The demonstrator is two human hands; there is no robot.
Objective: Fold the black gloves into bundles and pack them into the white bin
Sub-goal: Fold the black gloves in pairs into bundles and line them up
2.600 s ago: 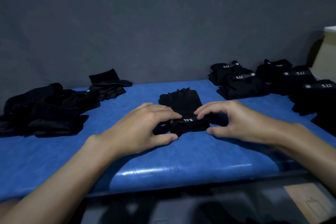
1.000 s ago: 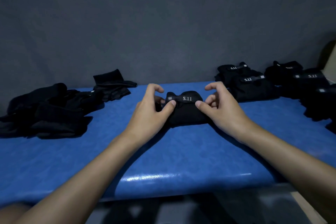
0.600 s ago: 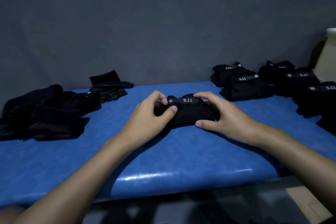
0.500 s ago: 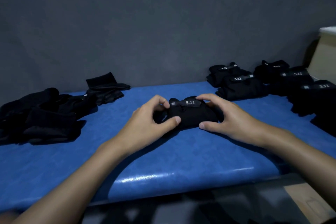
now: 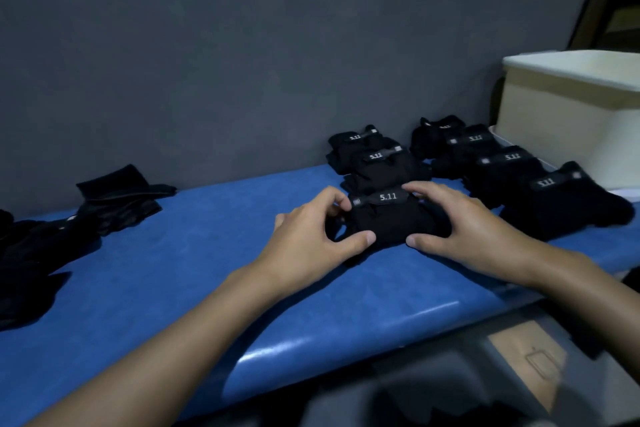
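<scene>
**Q:** Hands first, quick.

**A:** Both are on the same thing. My left hand [image 5: 308, 239] is curled round the left end of the bundle [image 5: 391, 224], thumb on the near edge, fingertips up by the end of the strap [image 5: 379, 198]. My right hand [image 5: 464, 229] grips the right end the same way, thumb near, fingers over the top. Neither has let go.

**Q:** What changed?

**A:** A couple of seconds back this glove lay flat and I was only starting the roll from its near end. Now it's a tight roll with the 5.11 strap across the top. In the last half second I've also slid it right along the desk [image 5: 173, 270]. It was mid-desk, well apart from the others. Now it sits just in front of the finished bundles [image 5: 377, 163], maybe touching the nearest one, can't tell.

**Q:** Lifted?

**A:** No, it looks to be resting on the desk.

**Q:** Meaning for the task?

**A:** My read is that this one is folded and I'm parking it with the row. I can't see anything packed. The white bin [image 5: 568, 121] stands at the far right behind the other bundles, and its inside is hidden.

**Q:** What's left?

**A:** Loose gloves [image 5: 31, 263] piled at the left end, plus a part-folded glove [image 5: 117, 194] by the wall. So more folding, then all the bin loading.
</scene>
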